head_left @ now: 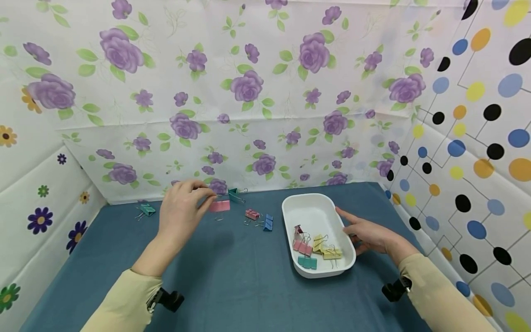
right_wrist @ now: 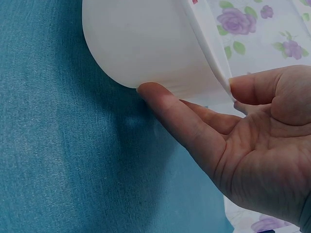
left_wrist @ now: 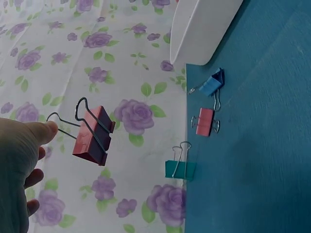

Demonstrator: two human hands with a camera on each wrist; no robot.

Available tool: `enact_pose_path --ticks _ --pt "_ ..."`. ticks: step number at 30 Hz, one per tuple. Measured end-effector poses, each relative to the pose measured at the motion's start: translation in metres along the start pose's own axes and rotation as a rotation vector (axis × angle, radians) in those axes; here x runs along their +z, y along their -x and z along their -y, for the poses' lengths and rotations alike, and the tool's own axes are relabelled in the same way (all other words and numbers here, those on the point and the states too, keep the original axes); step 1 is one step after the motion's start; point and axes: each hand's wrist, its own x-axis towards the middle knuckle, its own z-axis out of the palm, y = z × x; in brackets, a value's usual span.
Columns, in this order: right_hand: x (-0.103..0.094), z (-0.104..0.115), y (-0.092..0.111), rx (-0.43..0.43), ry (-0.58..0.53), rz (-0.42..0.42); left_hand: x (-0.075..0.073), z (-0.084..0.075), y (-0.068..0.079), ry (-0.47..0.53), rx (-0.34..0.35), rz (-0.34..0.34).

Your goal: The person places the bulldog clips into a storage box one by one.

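My left hand (head_left: 180, 210) pinches a wire handle of a pink binder clip (left_wrist: 94, 133) between thumb and fingertips and holds it up off the table. Around this clip, a teal binder clip (head_left: 236, 195), a smaller pink clip (head_left: 251, 214) and a blue clip (head_left: 268, 222) lie on the cloth. My right hand (head_left: 375, 236) holds the right side of a white tray (head_left: 316, 273), its digits spread between the rim and the lower edge in the right wrist view. Inside the tray are pink clips (head_left: 302, 248), yellow clips (head_left: 332, 252) and a teal clip (head_left: 307, 263).
Another teal clip (head_left: 146, 210) lies at the far left of the blue tablecloth (head_left: 232, 290). A flowered cloth wall (head_left: 249, 138) rises behind the table. A dotted cloth (head_left: 477, 198) bounds the right side, and a flower-print cloth (head_left: 50, 203) the left.
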Motion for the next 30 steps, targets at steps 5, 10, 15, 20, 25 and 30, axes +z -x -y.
enact_pose_path --ticks 5,10,15,20,25,30 --pt "0.000 0.000 0.001 0.000 0.000 0.002 0.005 -0.006 -0.005 0.020 0.009 -0.002" --pt "-0.001 0.000 0.001 0.004 0.004 0.001 0.009 -0.014 -0.012 0.031 0.034 -0.001" --pt "-0.001 -0.001 -0.001 0.006 0.007 0.001 0.015 -0.022 -0.017 0.034 0.057 0.012" --pt "-0.001 -0.002 -0.003 0.005 0.012 -0.003 0.023 -0.030 -0.021 0.050 0.059 0.019" --pt "-0.001 -0.002 -0.003 0.008 0.019 -0.011 0.030 -0.039 -0.026 0.070 0.055 0.031" --pt "-0.001 -0.001 -0.002 0.010 0.022 -0.015 0.038 -0.048 -0.030 0.083 0.051 0.040"
